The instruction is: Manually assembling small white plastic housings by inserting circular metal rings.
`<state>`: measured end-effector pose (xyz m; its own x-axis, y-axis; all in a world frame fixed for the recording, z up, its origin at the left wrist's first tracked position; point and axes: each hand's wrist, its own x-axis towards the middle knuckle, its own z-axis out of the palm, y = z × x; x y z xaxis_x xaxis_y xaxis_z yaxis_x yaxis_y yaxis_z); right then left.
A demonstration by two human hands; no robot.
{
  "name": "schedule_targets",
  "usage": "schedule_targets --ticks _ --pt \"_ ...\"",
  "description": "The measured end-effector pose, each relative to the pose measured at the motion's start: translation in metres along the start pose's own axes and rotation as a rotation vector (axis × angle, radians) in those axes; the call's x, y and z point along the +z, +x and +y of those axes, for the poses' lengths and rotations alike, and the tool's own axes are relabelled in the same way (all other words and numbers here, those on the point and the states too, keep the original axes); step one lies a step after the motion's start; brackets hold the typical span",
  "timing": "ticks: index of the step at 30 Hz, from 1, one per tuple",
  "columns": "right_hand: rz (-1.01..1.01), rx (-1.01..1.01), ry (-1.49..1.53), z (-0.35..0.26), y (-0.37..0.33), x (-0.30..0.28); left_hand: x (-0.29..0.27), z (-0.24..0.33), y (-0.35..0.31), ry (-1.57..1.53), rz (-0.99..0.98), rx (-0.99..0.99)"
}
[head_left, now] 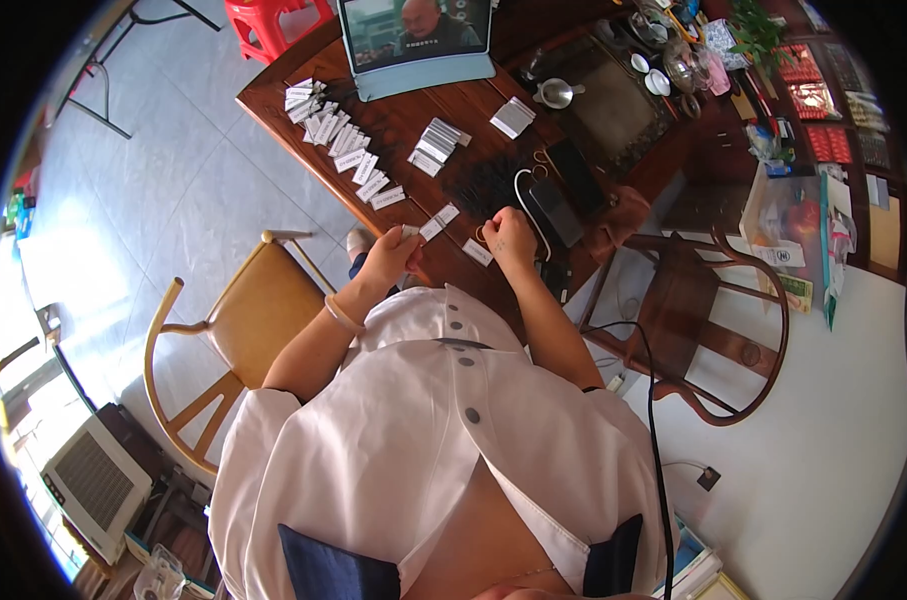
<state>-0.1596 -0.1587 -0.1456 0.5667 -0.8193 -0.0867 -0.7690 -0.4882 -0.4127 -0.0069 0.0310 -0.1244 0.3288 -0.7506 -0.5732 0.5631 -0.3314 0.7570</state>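
Observation:
My left hand point(381, 262), with a pale bangle point(343, 315) at its wrist, is closed at the table's near edge. Between its fingertips is a small white tag point(410, 231). My right hand point(511, 240) is closed beside a heap of thin black strings point(478, 188); anything in its fingers is too small to make out. Two white tags lie between the hands, one farther off point(439, 222) and one nearer me point(477, 252). A long overlapping row of tags point(351, 160) runs along the table's left side. Neat tag stacks stand beyond, one in the middle point(439, 146) and one farther right point(513, 118).
A tablet point(418, 50) stands at the far edge. To the right are a dark phone point(576, 175), a black box point(556, 212) with a white cable point(519, 190), and a tea tray point(613, 95) with a metal cup point(555, 93). Chairs flank me, yellow point(258, 310) and brown point(683, 305).

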Motion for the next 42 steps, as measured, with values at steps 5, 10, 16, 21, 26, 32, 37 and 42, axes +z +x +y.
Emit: schedule_targets --ticks 5,10,16,21,26,32,37,42 --pt "-0.063 0.037 -0.018 0.011 0.008 0.006 0.000 -0.001 0.002 -0.023 -0.003 -0.010" --pt "-0.044 0.048 0.045 0.016 0.003 0.000 0.009 0.011 0.002 0.020 0.047 -0.021" --pt "-0.016 -0.082 0.411 0.012 -0.029 -0.029 0.015 0.028 0.000 0.110 0.068 0.082" --pt "-0.070 -0.334 0.454 -0.033 -0.043 -0.075 0.015 0.039 0.002 0.103 0.044 0.129" --pt "-0.067 -0.486 0.448 -0.054 -0.045 -0.099 0.024 0.048 -0.002 0.045 -0.062 0.313" --pt "-0.051 -0.603 0.403 -0.060 -0.047 -0.106 0.022 0.057 -0.006 0.131 0.066 0.162" --pt "-0.023 -0.634 0.403 -0.055 -0.050 -0.104 0.018 0.065 -0.011 0.230 0.136 0.201" --pt "0.079 -0.788 0.119 -0.064 -0.042 -0.110 0.020 0.061 -0.017 0.460 0.164 0.325"
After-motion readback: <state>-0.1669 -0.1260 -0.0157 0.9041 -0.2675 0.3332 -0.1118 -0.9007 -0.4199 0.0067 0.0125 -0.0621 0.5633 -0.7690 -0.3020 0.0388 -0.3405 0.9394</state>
